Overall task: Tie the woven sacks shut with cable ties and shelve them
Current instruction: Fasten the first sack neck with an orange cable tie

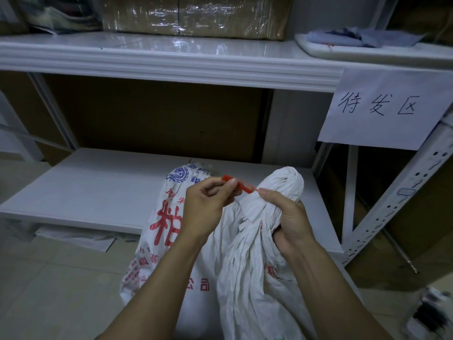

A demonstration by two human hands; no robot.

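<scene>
Two white woven sacks stand on the floor in front of the low shelf (98, 192). The left sack (169, 217) carries red and blue print. The right sack (247, 261) has its neck gathered into a twisted bunch (284, 182). My right hand (286, 217) grips that bunched neck and pinches one thin end of a red cable tie (241, 185). My left hand (208, 204) pinches the tie's other end between thumb and fingers, just left of the neck. The tie runs level between both hands.
A white upper shelf (171, 60) holds a plastic-wrapped cardboard box (196, 15) and a tray of cloth (362, 40). A handwritten paper sign (382, 109) hangs at the right. A perforated white upright (402, 197) slants at the right. Paper (81, 238) lies under the low shelf.
</scene>
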